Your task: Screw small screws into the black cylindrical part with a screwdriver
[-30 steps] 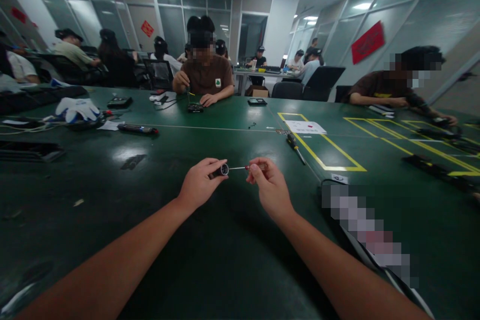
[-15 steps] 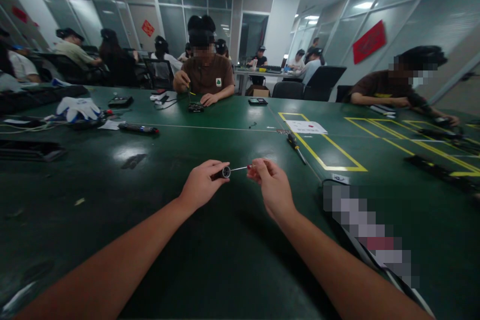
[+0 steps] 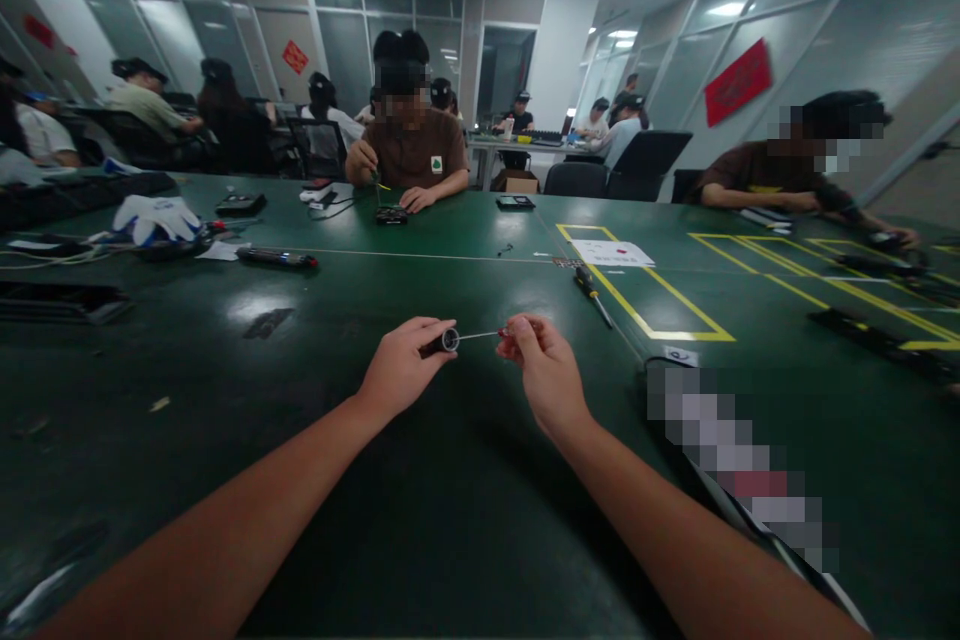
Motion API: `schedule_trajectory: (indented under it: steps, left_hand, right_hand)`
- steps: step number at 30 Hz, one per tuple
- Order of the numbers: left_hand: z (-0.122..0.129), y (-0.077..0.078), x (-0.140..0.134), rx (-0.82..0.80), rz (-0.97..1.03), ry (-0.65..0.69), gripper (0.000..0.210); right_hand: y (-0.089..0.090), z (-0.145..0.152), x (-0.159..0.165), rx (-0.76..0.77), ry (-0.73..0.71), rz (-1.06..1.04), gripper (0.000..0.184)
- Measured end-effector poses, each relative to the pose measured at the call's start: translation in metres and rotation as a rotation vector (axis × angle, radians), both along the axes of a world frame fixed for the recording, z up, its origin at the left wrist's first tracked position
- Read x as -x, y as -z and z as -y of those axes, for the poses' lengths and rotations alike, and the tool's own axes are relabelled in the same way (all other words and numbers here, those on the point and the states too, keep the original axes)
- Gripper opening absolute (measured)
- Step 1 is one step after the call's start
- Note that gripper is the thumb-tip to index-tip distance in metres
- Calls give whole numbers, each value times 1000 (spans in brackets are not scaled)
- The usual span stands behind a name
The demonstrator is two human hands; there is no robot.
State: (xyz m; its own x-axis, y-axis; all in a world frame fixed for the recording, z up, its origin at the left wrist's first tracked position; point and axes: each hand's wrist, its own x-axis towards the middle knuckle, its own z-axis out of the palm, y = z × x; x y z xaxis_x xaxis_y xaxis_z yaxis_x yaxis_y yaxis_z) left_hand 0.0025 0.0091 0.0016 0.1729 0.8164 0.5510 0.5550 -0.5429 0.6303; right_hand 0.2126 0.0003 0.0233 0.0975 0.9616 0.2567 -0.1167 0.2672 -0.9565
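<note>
Above the green table, my left hand is closed around a short dark cylinder with a pale ring at its round end, which faces right. My right hand pinches the red handle of a thin screwdriver. Its slim metal shaft points left and reaches the cylinder's round end. Whether the tip touches a screw inside is too small to tell. My fingers hide most of the handle and part of the cylinder.
A second screwdriver with a black and yellow handle lies beyond my right hand. White gloves and a dark pen-shaped tool lie at the left. Yellow tape marks the table. Across it, a person handles a small device.
Both hands stay almost in place. The cylinder's end has shifted very slightly left and up, and the screwdriver remains at it.
</note>
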Motion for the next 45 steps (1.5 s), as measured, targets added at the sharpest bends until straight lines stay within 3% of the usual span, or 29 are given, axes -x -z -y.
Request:
schedule_trajectory:
  steps: [7,16,20,24,30,34,37,40,45]
  left_hand:
    - [1,-3,-2,8,-7,-8,42]
    - [2,-4,-1,0,-33,-13,41]
    - [2,-4,0,5,-22,-16,40]
    - [1,-3,0,-1,7,-13,40]
    - [2,-4,-1,-14,2,-7,39]
    - [4,-7,-2,-40,-22,-20,38]
    - [3,-7,-3,-33,-17,-16,39]
    - [2,-5,-2,-16,0,-19,40]
    - [3,-3,-2,2,6,-14,42]
  right_hand:
    - [2,-1,-1,-26,-8,65,26]
    - [-9,7,0,-66,-101,120,23]
    - [-7,7,-1,-75,-114,143,32]
    - [-2,4,1,-20,-28,33,22]
    - [2,0,1,-2,-23,4,33]
    - [-2,-9,-7,180,-124,-243,38]
    - [-3,-12,-9,163,-70,-308,35]
    - [-1,-9,-5,73,7,-200,33]
    - [1,-2,-1,-21,19,-7,29]
